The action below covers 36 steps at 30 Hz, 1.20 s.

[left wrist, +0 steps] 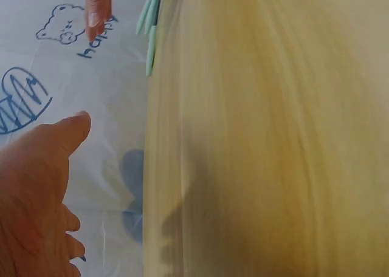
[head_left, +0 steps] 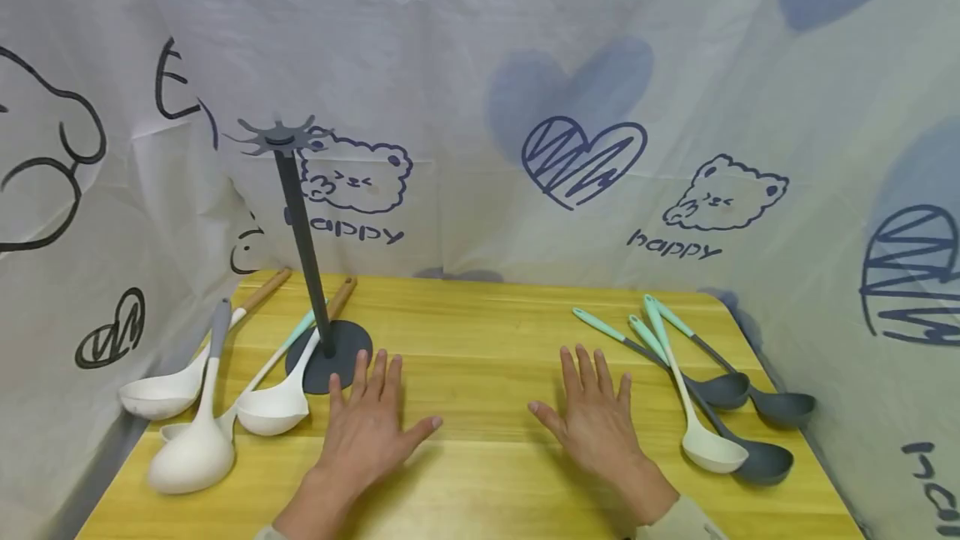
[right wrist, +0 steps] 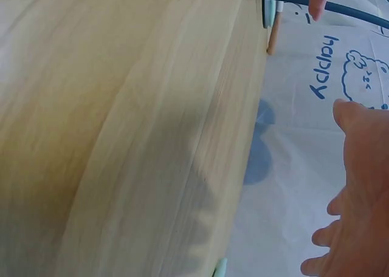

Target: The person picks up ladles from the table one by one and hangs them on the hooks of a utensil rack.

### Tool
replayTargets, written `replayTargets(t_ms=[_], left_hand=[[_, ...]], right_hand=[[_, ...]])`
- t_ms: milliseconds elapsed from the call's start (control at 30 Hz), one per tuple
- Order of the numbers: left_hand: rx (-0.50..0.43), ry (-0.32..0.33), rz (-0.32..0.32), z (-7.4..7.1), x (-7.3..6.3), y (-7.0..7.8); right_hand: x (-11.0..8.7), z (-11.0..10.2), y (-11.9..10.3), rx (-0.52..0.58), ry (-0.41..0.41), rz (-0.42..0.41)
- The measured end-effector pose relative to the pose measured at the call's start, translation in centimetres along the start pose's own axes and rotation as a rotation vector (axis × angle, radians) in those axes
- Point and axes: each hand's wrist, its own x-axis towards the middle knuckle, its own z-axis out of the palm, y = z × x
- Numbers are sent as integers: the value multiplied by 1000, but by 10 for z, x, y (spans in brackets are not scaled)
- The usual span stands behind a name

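My left hand (head_left: 365, 426) hovers over the wooden table with its fingers spread and nothing in it. Level with it to the right, my right hand (head_left: 596, 427) is held the same way, palm down and bare. Just beyond the left fingertips stands a dark rack (head_left: 300, 240) with a round base and a ring of hooks on top. A white ladle with a wooden handle (head_left: 273, 411) lies beside that base. Nearest the right hand are a cream ladle (head_left: 712, 448) and a dark grey ladle (head_left: 720, 390), both with mint handles.
At the left lie more pale ladles, among them one with a grey handle (head_left: 191, 461) and one with a wooden handle (head_left: 161, 394). Further dark ladles (head_left: 783, 408) overlap at the right. A printed cloth (head_left: 465, 90) hangs round the table (head_left: 480, 340).
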Motion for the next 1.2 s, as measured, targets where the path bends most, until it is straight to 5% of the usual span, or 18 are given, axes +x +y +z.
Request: replayTargets(t_ms=[300, 600, 867, 1200], left_hand=[[-125, 270, 22, -13, 6, -15], [-393, 491, -266, -50, 36, -38], [-459, 478, -375, -65, 65, -53], [-422, 495, -373, -66, 77, -65]], right_hand=[[0, -2, 3, 105, 173, -12], [3, -2, 2, 168, 322, -35], [6, 1, -4, 181, 373, -32], [5, 7, -5, 205, 385, -5]])
